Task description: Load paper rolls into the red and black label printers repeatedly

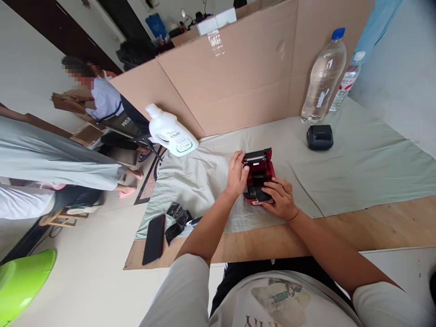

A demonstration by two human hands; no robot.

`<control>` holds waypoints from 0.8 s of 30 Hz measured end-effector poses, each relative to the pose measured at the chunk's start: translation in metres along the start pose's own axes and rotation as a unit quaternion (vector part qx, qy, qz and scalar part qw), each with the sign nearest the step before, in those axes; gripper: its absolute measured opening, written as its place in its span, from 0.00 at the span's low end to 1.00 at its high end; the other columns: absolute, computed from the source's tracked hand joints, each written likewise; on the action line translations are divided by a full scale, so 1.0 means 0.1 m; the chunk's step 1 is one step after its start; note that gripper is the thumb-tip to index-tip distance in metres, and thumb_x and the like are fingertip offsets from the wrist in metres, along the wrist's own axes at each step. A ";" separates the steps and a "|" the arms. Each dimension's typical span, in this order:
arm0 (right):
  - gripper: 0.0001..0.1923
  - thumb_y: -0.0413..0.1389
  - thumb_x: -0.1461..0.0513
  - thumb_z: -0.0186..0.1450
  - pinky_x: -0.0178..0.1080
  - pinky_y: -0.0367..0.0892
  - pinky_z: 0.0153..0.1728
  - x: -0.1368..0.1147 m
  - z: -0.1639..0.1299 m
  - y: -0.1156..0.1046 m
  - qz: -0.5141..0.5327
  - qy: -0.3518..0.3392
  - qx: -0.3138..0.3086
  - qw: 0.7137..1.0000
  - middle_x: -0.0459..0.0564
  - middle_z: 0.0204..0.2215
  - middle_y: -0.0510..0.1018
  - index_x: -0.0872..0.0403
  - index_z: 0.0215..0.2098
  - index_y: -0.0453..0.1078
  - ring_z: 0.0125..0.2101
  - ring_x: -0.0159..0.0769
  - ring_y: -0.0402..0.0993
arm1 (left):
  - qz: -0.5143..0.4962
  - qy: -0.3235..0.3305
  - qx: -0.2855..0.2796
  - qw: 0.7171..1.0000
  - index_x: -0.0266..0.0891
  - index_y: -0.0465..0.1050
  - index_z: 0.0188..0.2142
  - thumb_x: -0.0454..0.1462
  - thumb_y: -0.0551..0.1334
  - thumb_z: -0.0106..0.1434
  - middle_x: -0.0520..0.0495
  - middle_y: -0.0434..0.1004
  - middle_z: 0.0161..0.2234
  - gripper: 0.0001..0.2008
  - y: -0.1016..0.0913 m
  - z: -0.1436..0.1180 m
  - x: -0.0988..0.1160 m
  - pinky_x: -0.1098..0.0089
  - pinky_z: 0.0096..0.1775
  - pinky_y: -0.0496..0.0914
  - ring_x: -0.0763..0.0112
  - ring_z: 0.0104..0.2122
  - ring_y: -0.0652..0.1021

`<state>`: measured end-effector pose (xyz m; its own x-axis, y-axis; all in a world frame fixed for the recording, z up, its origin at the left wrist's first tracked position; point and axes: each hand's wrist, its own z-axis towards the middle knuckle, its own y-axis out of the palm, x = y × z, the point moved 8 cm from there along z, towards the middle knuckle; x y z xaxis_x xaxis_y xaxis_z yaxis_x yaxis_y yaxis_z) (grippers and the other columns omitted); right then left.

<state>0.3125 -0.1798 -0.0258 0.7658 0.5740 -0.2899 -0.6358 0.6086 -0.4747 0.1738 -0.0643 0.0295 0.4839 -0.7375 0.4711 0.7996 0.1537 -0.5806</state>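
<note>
Head | both hands (259,188) grip red printer (259,175) | right fingers hide its front

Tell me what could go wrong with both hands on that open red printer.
The red printer sits open on loose, wrinkled cloth; pressing with the right hand might slide it unless the left hand braces it. The raised lid could pinch fingers. The phone lies by the table edge and could get knocked off.
</note>
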 end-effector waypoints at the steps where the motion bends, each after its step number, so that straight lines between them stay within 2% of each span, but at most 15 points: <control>1: 0.15 0.57 0.52 0.66 0.51 0.62 0.55 -0.01 0.01 -0.01 -0.003 -0.003 0.005 1.000 0.53 0.47 0.79 0.50 0.47 0.73 0.54 0.49 0.69 | -0.009 -0.003 0.004 1.000 0.36 0.62 0.61 0.50 0.42 0.73 0.33 0.66 0.58 0.27 -0.01 -0.06 0.01 0.53 0.60 0.63 0.57 0.60 0.68; 4: 0.15 0.58 0.52 0.65 0.52 0.63 0.56 -0.04 0.03 -0.05 -0.023 -0.003 0.019 1.000 0.56 0.52 0.75 0.50 0.45 0.74 0.57 0.51 0.66 | -0.020 -0.021 0.018 0.999 0.37 0.66 0.56 0.49 0.42 0.74 0.37 0.73 0.47 0.25 -0.06 -0.30 0.09 0.55 0.53 0.67 0.60 0.50 0.73; 6: 0.15 0.59 0.51 0.64 0.52 0.63 0.57 -0.03 0.03 -0.05 -0.037 0.009 0.018 0.999 0.56 0.55 0.73 0.50 0.44 0.74 0.59 0.52 0.64 | -0.021 -0.026 0.020 0.999 0.38 0.69 0.51 0.48 0.43 0.74 0.40 0.75 0.42 0.22 -0.05 -0.47 0.14 0.56 0.51 0.68 0.61 0.47 0.74; 9: 0.17 0.58 0.49 0.65 0.54 0.63 0.57 0.01 0.03 0.00 -0.024 0.027 -0.003 0.999 0.56 0.55 0.73 0.49 0.47 0.72 0.60 0.52 0.65 | -0.019 -0.015 0.028 0.999 0.39 0.69 0.49 0.46 0.45 0.73 0.39 0.75 0.45 0.19 0.00 -0.69 0.19 0.53 0.54 0.66 0.59 0.53 0.73; 12: 0.25 0.59 0.47 0.63 0.55 0.63 0.57 0.06 0.02 0.05 0.001 0.049 -0.017 0.999 0.57 0.54 0.75 0.49 0.53 0.67 0.59 0.53 0.68 | -0.033 -0.018 0.062 0.997 0.39 0.67 0.50 0.44 0.46 0.73 0.37 0.73 0.50 0.18 0.06 -0.82 0.17 0.51 0.58 0.64 0.57 0.58 0.70; 15: 0.33 0.61 0.45 0.61 0.56 0.63 0.56 0.11 0.00 0.07 0.006 0.077 -0.022 0.997 0.58 0.52 0.76 0.50 0.58 0.64 0.57 0.55 0.70 | -0.047 -0.034 0.103 0.993 0.39 0.67 0.50 0.45 0.44 0.73 0.36 0.72 0.50 0.19 0.10 -0.88 0.13 0.50 0.58 0.64 0.57 0.58 0.70; 18: 0.36 0.62 0.43 0.59 0.55 0.64 0.54 0.14 0.01 0.07 -0.007 0.098 -0.024 0.995 0.60 0.49 0.77 0.51 0.59 0.64 0.53 0.55 0.73 | -0.055 -0.035 0.120 0.991 0.39 0.67 0.50 0.46 0.45 0.72 0.37 0.72 0.49 0.19 0.11 -0.89 0.12 0.51 0.58 0.65 0.57 0.57 0.71; 24: 0.36 0.63 0.45 0.60 0.53 0.68 0.51 0.06 0.07 -0.01 0.001 0.041 0.025 0.999 0.58 0.45 0.79 0.52 0.59 0.62 0.48 0.53 0.76 | -0.065 -0.040 0.113 0.991 0.40 0.67 0.51 0.46 0.45 0.72 0.37 0.72 0.49 0.19 0.13 -0.90 0.10 0.51 0.58 0.64 0.57 0.58 0.70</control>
<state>0.3169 -0.1735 -0.0210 0.7690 0.5291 -0.3587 -0.6393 0.6356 -0.4329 0.1568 -0.1292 -0.0334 0.3912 -0.7081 0.5879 0.9117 0.2107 -0.3528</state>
